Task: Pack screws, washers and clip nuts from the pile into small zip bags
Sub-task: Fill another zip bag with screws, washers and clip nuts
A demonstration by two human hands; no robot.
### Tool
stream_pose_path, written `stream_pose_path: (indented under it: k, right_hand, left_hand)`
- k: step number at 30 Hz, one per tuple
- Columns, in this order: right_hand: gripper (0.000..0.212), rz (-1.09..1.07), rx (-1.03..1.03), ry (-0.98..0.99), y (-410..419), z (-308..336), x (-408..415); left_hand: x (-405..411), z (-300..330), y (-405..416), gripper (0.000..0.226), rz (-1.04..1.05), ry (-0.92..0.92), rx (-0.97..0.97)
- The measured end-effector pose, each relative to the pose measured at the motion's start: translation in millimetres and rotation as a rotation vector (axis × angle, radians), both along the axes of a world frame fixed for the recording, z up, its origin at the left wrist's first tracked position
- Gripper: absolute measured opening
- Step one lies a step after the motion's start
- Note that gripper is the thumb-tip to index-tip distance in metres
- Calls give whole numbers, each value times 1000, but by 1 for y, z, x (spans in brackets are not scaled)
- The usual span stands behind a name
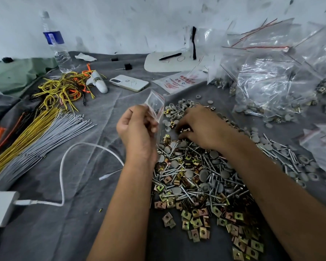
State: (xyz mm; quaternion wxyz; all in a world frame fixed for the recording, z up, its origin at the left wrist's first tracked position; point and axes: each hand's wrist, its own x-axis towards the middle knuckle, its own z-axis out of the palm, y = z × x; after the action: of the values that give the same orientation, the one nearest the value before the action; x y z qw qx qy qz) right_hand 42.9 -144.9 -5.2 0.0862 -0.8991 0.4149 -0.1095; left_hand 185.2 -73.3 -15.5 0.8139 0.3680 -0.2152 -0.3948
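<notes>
A wide pile [199, 178] of silver screws, grey round washers and gold clip nuts covers the grey cloth in front of me. My left hand [137, 129] holds a small clear zip bag [155, 105] with a red strip upright at the pile's left edge, fingers pinching it. My right hand [198, 125] lies palm down on the far part of the pile, its curled fingertips among clip nuts and washers; what they hold is hidden.
Filled zip bags [275, 81] heap up at the right. Cable ties [38, 132], yellow and orange wires [64, 89], a phone [129, 82], a water bottle [57, 48] and a white cable [64, 176] with its charger [0, 208] lie to the left. A pen [169, 56] rests on a white board.
</notes>
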Motion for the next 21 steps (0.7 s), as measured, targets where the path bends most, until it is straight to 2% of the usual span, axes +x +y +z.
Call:
stream_pose_path:
  k: [3,7,9,14,19,21]
  right_hand:
    - [13,-25,165,78,-9,9,13]
    - [8,-8,80,223,-14,8,16]
    - [10,30,31,196,-14,4,10]
    - [20,60,14,-194,-13,5,-10]
    - [24,6,251,-681,-3,15,-21]
    - [28,8,345,-793,3,17,-23]
  left_hand:
    - [-1,0,0,41,8,19,30]
    - [-3,0,0,36,38,-43,81]
    - [-5,-1,0,34,44,-89,110]
    - [-11,-1,0,33,32,-154,129]
    - [-15,-4,-1,26,45,-255,174]
    - [-18,-4,-1,22,41,-283,187]
